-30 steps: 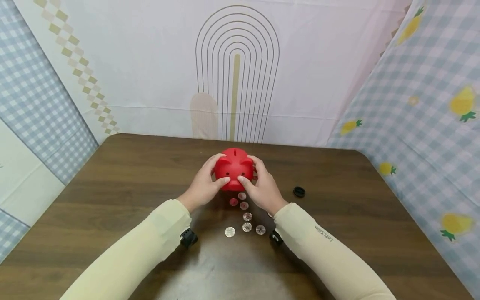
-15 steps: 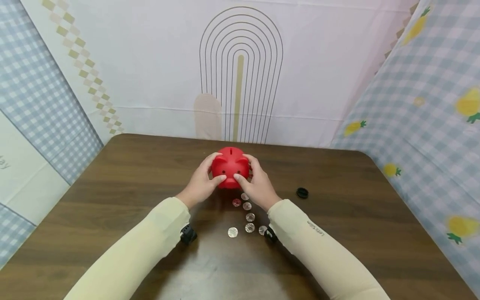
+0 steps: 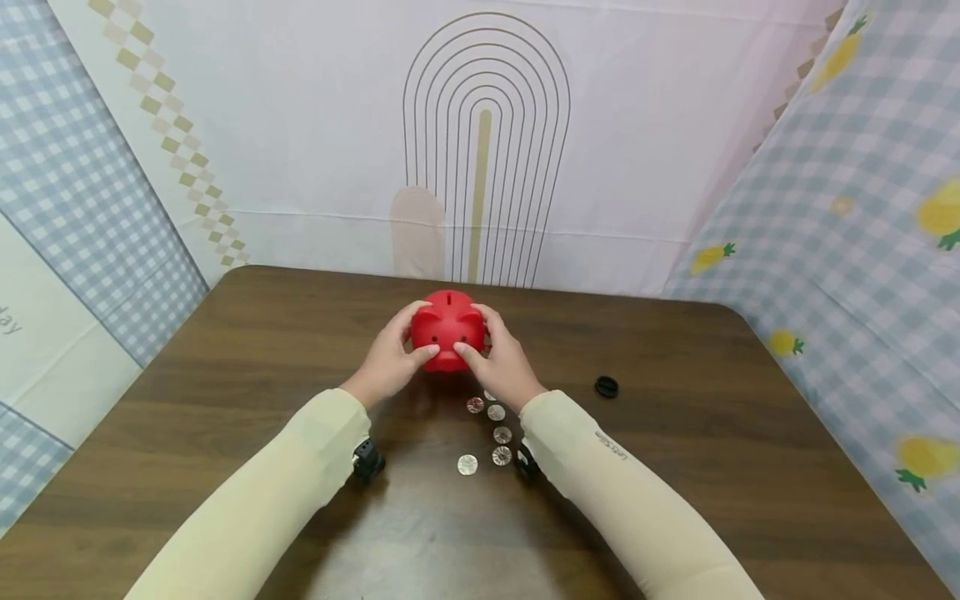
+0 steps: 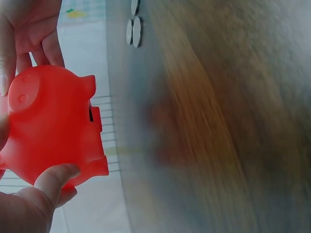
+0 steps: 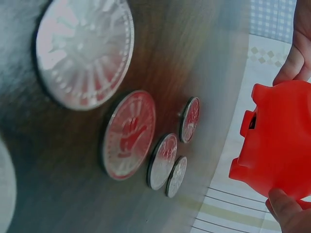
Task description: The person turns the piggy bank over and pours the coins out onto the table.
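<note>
A red piggy bank [image 3: 447, 321] faces me, coin slot on top, held between both hands. My left hand [image 3: 392, 357] grips one side, its thumb across the front near the snout. My right hand [image 3: 502, 365] grips the other side the same way. In the left wrist view the piggy bank's feet [image 4: 99, 166] stand apart from their blurred reflection on the tabletop. A dark opening [image 5: 252, 121] shows in the belly in the right wrist view. Several silvery coins [image 3: 502, 456] lie loose on the wood, nearer to me than the piggy bank.
A round black plug [image 3: 606, 387] lies on the brown wooden table [image 3: 675, 467], right of my right hand. Patterned cloth [image 3: 315, 150] hangs behind the table and along both sides. A dark wrist camera [image 3: 367, 460] sits under my left sleeve, close to the coins.
Both hands have shifted left and slightly away from me with the piggy bank between them. The coin nearest my right wrist is now hidden behind the wrist camera and sleeve.
</note>
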A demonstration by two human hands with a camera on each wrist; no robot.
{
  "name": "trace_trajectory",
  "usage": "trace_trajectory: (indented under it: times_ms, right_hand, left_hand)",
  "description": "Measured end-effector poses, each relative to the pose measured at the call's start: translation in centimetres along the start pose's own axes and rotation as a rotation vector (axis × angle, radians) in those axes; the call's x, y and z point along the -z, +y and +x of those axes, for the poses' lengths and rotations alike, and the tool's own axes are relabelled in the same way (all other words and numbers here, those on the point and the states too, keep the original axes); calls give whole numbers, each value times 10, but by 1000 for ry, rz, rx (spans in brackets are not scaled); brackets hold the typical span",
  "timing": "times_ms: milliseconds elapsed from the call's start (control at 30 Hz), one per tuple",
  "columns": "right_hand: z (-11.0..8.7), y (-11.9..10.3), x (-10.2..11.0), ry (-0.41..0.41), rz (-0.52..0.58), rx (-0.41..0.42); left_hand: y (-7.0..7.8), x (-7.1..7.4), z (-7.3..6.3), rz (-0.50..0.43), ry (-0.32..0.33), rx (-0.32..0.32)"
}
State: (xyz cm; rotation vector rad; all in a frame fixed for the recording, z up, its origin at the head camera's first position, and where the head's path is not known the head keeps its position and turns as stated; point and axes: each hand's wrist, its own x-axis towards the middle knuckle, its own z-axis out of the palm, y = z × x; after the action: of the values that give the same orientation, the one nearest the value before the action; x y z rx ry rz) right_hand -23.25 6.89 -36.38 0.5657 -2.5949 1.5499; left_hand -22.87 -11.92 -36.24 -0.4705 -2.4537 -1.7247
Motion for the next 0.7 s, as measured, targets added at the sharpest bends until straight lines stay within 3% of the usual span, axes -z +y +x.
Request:
trace_trajectory:
  times_ms: [700]
  right_hand:
    - [15,-2,-14,22,-56,-21]
  left_hand:
    - [-13,12,8,-8,0,21]
